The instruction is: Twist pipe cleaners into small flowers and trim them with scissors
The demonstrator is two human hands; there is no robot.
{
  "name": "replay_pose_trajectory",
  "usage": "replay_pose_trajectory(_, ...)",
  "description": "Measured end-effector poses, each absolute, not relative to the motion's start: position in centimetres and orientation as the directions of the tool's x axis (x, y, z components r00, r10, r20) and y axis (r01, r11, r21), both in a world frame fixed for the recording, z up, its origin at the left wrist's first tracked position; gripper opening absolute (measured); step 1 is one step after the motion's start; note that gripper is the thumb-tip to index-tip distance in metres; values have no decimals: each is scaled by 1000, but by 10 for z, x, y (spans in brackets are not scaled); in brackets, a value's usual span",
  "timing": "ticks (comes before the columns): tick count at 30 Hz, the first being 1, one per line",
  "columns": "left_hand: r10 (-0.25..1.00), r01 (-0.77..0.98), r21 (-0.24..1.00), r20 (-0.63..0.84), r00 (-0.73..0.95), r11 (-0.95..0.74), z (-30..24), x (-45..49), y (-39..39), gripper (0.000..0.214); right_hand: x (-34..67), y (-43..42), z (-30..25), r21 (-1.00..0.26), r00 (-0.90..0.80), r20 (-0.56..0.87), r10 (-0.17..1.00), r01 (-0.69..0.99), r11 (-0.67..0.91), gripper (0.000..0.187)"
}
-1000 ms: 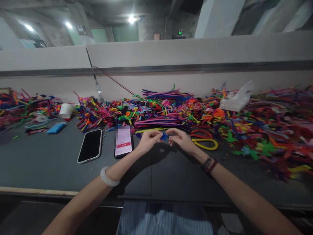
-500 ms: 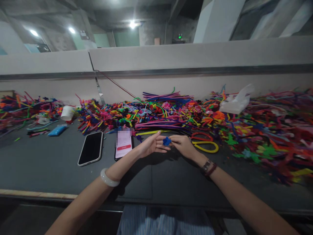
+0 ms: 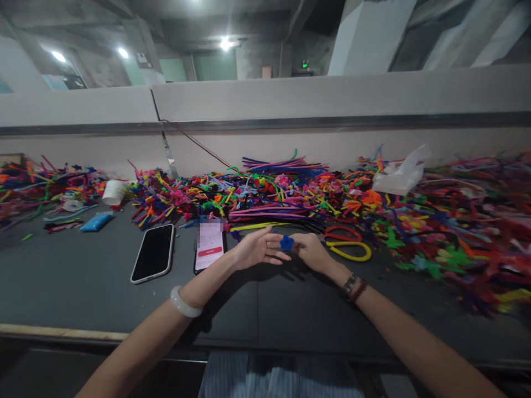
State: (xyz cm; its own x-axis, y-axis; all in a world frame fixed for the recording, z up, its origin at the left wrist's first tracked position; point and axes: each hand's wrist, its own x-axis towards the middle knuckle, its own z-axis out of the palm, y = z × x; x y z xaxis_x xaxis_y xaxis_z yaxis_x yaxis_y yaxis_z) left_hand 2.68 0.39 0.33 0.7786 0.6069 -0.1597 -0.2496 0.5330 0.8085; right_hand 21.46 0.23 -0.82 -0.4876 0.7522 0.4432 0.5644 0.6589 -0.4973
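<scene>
A small blue pipe-cleaner flower (image 3: 286, 242) is between my two hands, above the dark table. My right hand (image 3: 312, 251), with a watch and a dark bead bracelet at the wrist, is closed and pinches the flower from the right. My left hand (image 3: 259, 249), its palm showing and fingers stretched out, is at the flower's left side; the fingertips seem to touch it or lie just behind it. Beyond my right hand lie pliers with one red and one yellow handle (image 3: 352, 251), their jaws partly hidden behind the hand.
Heaps of colourful pipe cleaners (image 3: 199, 193) run along the back and right. A black-screened phone (image 3: 153, 253) and a lit phone (image 3: 209, 249) lie left of my hands. Farther off are a blue packet (image 3: 96, 221), a white cup (image 3: 113, 192) and a white tissue pack (image 3: 398, 179).
The blue flower has shifted slightly right and down and turned more toward me. My hands have moved only a little, the left staying spread and the right still pinching.
</scene>
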Motion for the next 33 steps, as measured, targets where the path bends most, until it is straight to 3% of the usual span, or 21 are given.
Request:
replay_pose_trajectory(3, 682, -237, 863, -157, 714, 447, 1, 29, 3, 29, 215, 2, -6, -528, -487, 441, 754, 539, 656, 24)
replay_pose_trajectory(8, 741, -186, 932, -115, 661, 310, 0, 30, 2, 30, 215, 2, -6, -569, -475, 468, 745, 482, 666, 25)
replay_pose_trajectory(12, 777, -172, 963, -57, 628, 209, 0, 31, 1, 32, 211, -2, -7, -618, -336, 540, 772, 464, 634, 28)
replay_pose_trajectory(16, 825, -166, 976, -22, 564, 139, -2, 34, 2, 33, 206, -10, -2, -723, -199, 540, 818, 387, 572, 18)
replay_pose_trajectory(21, 843, -108, 994, 30, 537, 33, -3, 37, 1, 31, 202, -14, 2, -774, -253, 463, 849, 351, 527, 19)
replay_pose_trajectory(33, 885, 66, 972, 174, 433, -223, -6, 40, 0, 28, 201, -8, -4, -775, -201, 460, 865, 383, 502, 18)
